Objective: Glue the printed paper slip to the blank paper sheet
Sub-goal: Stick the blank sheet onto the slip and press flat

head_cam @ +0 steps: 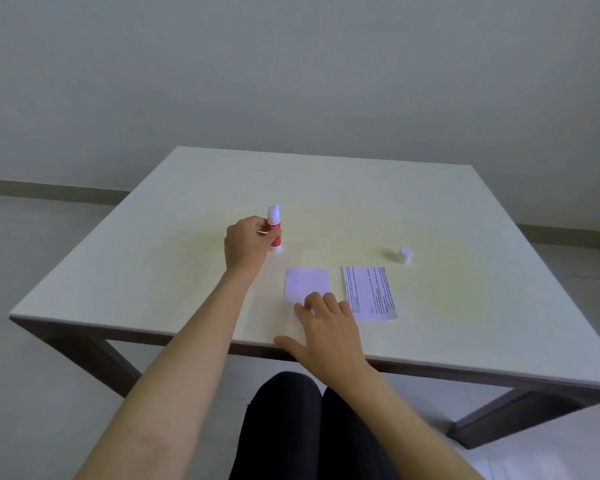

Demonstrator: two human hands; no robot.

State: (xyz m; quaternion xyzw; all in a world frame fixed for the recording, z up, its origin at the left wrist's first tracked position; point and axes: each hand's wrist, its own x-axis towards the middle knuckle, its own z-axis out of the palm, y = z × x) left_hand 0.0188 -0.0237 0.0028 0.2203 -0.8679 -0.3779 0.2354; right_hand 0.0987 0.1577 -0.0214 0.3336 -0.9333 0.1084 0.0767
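A red and white glue stick stands upright on the table, uncapped, its white tip showing. My left hand is wrapped around its red body from the left. A blank paper sheet lies flat near the front edge. My right hand rests on its near part, fingers spread and pressing down. The printed paper slip lies flat just right of the blank sheet, text side up, untouched. The white cap stands behind the slip.
The pale table has its front edge just below my right hand. My dark-clothed legs are under it. A grey wall and floor lie beyond the table.
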